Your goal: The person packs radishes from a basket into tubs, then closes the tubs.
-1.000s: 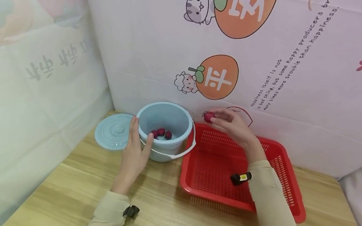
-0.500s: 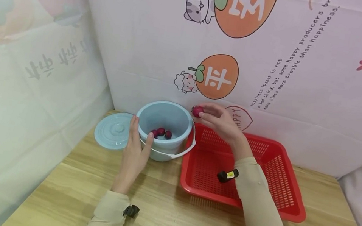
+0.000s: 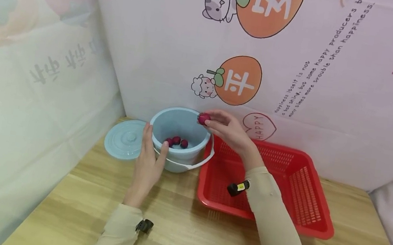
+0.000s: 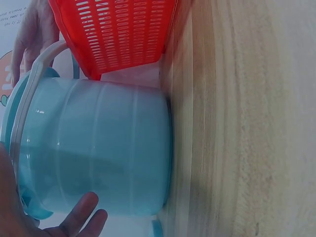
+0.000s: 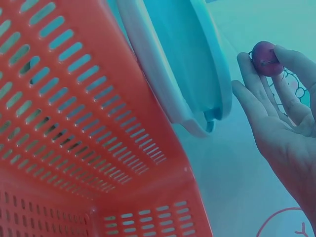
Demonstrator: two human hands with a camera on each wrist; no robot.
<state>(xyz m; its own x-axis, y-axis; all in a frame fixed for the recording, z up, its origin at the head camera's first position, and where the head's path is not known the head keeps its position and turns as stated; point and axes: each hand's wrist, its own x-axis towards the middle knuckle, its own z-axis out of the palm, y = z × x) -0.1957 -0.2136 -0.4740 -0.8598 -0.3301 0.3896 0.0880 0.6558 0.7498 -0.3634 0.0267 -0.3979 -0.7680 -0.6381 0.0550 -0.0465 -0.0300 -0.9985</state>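
In the head view my right hand (image 3: 230, 132) pinches a small round dark-red fruit (image 3: 203, 118) between thumb and fingertips. It hovers over the right back rim of a light-blue bucket (image 3: 181, 157). The right wrist view shows the pinched fruit (image 5: 267, 59) beside the bucket's rim (image 5: 219, 64). Several similar fruits (image 3: 176, 140) lie on the bucket floor. With fingers mostly straight, my left hand (image 3: 147, 168) touches the bucket's left front side. Its thumb lies by the front rim. The bucket's white handle (image 3: 200, 164) hangs down at the front.
A red slotted basket (image 3: 204, 201) stands right of the bucket, against it or very close. The round blue lid (image 3: 123, 140) lies left of the bucket. A printed cloth (image 3: 160, 59) hangs behind the wooden table (image 3: 181, 236).
My right hand has moved left with the fruit, from above the basket's back left corner to the bucket's rim. The left hand stays on the bucket. The head view has shifted slightly.
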